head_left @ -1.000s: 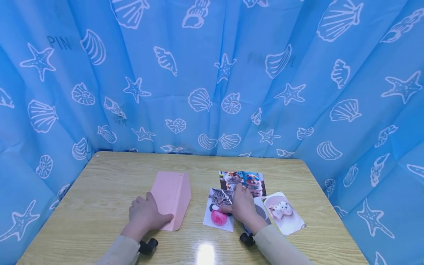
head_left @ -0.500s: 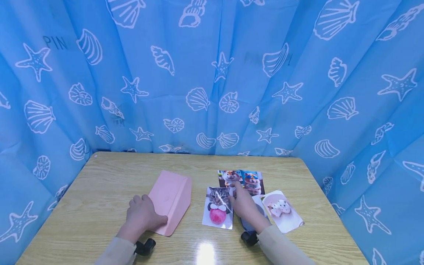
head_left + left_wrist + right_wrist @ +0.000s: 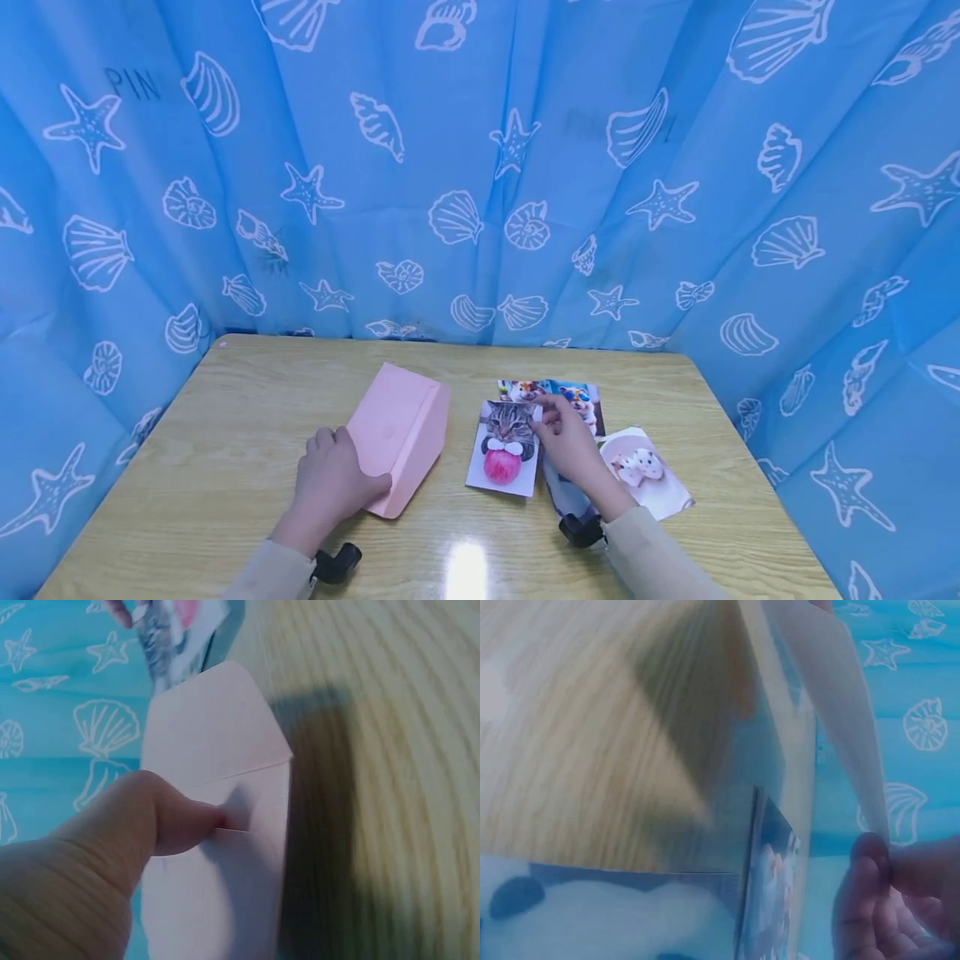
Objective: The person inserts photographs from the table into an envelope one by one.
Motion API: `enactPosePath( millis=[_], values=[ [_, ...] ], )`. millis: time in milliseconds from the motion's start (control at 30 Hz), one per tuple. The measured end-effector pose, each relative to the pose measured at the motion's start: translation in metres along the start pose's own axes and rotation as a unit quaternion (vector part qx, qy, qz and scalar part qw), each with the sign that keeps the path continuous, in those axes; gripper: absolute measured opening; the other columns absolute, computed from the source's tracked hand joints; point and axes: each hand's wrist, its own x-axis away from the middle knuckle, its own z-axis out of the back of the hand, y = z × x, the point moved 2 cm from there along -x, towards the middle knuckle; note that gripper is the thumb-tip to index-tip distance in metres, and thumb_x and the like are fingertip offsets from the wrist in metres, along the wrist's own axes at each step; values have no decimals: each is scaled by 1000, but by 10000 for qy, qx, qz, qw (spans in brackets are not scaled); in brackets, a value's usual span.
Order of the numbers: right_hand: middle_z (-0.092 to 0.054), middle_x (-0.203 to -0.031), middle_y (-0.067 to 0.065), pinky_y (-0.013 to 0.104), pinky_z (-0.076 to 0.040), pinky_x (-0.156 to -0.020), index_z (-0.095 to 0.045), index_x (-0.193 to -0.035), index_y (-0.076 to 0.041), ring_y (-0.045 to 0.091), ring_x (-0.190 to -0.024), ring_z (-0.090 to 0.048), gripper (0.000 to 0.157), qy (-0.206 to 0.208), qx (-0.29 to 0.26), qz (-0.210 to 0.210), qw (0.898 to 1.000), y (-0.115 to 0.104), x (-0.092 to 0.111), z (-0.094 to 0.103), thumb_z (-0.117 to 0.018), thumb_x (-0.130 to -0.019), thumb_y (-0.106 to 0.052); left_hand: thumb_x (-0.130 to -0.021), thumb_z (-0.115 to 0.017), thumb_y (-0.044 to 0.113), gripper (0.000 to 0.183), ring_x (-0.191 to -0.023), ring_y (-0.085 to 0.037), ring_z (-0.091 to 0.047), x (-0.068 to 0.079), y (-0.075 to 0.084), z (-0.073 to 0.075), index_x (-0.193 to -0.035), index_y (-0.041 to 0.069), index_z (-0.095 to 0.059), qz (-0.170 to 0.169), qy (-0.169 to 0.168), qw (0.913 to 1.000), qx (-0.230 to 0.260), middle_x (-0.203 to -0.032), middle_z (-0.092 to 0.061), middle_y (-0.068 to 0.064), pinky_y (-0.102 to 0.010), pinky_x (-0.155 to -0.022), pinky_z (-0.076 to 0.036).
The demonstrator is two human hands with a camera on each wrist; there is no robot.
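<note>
My left hand holds a pink envelope by its near-left side, tilted over the table. In the left wrist view the flap is folded back, and the thumb presses at the envelope's mouth. My right hand pinches a cat photo by its upper right edge, just right of the envelope. That photo shows a grey tabby with a pink ball. From the right wrist, its pale back stands raised between thumb and fingers, its shadow falling on the wood.
Behind the right hand lies a photo of hamsters in sunglasses. A photo of two white hamsters lies to the right. Partly under the right wrist is a blue-grey photo. A blue shell-print curtain hangs behind the wooden table.
The right hand has taken the cat photo by its edge and raised it off the table. The left hand has turned and tipped the envelope up, its far end shifting right.
</note>
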Motion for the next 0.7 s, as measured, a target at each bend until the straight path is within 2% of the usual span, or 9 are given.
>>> enactPosePath(
  millis=[200,367,533,700],
  values=[
    [-57,-89,6,27,-46,-53,-49,-132,-6,15,-63,-54,40,297,-375,-42,9988,-4,-2,8,-62,-94,-10,-61,-75,51,93,-94,-39,-45,2,5,-1,-115,-18,-46,84,172,9998,39,-104,-45,-28,-51,-74,-43],
    [-57,-91,10,29,-51,-58,-49,-130,-4,25,-70,-60,39,692,-833,42,9941,-9,-2,14,-62,-94,-8,-60,-76,51,95,-97,-40,-43,2,7,-3,-118,-18,-46,59,133,9999,94,-108,-44,-29,-52,-78,-42],
    [-54,-95,13,28,-51,-55,-44,-133,-5,39,-76,-62,40,843,-1348,-67,9873,-14,-1,19,-58,-96,-8,-59,-76,51,96,-98,-41,-44,1,8,-6,-121,-17,-46,20,110,9999,85,-109,-46,-29,-53,-80,-41],
    [-55,-96,13,30,-51,-56,-44,-133,-8,38,-75,-64,40,899,-1673,-51,9818,-20,-1,18,-59,-97,-11,-58,-75,51,94,-97,-40,-45,2,11,-7,-119,-15,-47,-85,259,9996,47,-105,-50,-26,-53,-78,-41]
  ],
)
